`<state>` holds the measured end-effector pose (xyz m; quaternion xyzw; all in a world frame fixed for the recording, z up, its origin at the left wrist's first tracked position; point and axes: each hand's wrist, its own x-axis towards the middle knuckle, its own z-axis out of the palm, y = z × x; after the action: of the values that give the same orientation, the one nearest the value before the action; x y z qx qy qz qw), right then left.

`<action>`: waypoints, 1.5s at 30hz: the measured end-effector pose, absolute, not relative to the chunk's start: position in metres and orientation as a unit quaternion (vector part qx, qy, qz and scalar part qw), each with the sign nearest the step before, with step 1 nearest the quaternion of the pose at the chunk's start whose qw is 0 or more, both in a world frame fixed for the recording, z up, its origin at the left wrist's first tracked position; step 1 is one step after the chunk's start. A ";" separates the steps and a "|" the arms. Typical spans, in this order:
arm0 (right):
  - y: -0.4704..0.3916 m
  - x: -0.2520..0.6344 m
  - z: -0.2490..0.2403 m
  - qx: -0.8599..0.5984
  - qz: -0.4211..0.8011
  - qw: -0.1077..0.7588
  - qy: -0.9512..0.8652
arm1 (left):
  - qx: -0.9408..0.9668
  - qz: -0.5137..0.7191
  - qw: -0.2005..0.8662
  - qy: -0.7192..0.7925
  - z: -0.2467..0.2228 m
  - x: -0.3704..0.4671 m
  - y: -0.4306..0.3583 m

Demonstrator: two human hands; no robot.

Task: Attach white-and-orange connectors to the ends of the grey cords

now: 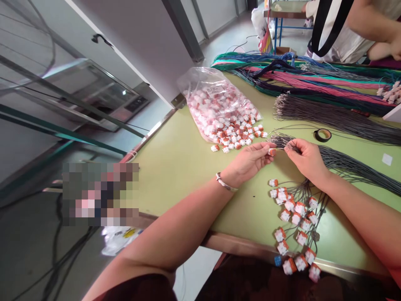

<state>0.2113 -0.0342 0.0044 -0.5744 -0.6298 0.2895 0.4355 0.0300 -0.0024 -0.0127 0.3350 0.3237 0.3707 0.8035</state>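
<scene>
My left hand (pixel 252 161) pinches a small orange-and-white plastic connector (pixel 272 152) between thumb and fingertips. Just to its right, my right hand (pixel 305 156) is closed in a pinch on a thin dark wire, mostly hidden by the fingers. Under and behind that hand lies a bundle of dark grey wires (pixel 351 165), its tips fanned out by my fingertips. Below the right wrist, several wires end in orange-and-white connectors (pixel 300 208), hanging toward the table's front edge. A clear plastic bag (pixel 216 98) beyond my left hand spills loose connectors (pixel 234 136) onto the table.
The green table (pixel 169 167) has a metal edge. At the back lie another dark wire bundle (pixel 332 119) and long pink, green and blue wires (pixel 300 79). A black tape roll (pixel 322 134) sits right of my hands. Another person's arm (pixel 372 29) shows at top right.
</scene>
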 end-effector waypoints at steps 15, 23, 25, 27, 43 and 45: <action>-0.036 0.211 -0.001 -0.561 0.287 0.425 -0.650 | 0.354 0.354 0.796 0.341 -0.013 0.032 -0.003; -0.037 0.211 -0.004 -0.580 0.260 0.406 -0.656 | 0.374 0.380 0.771 0.349 -0.013 0.034 -0.005; -0.036 0.210 -0.005 -0.583 0.271 0.403 -0.651 | 0.390 0.398 0.747 0.362 -0.014 0.036 -0.007; -0.035 0.210 -0.005 -0.585 0.289 0.401 -0.644 | 0.413 0.420 0.714 0.378 -0.016 0.039 -0.009; -0.034 0.210 -0.009 -0.577 0.311 0.386 -0.649 | 0.428 0.444 0.681 0.395 -0.022 0.047 -0.010; -0.034 0.211 -0.010 -0.574 0.314 0.388 -0.649 | 0.422 0.443 0.688 0.391 -0.022 0.048 -0.010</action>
<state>0.2106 -0.0337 -0.0102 -0.5739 -0.6490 0.3140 0.3884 0.0475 -0.0098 -0.0223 0.4216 0.3906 0.4433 0.6879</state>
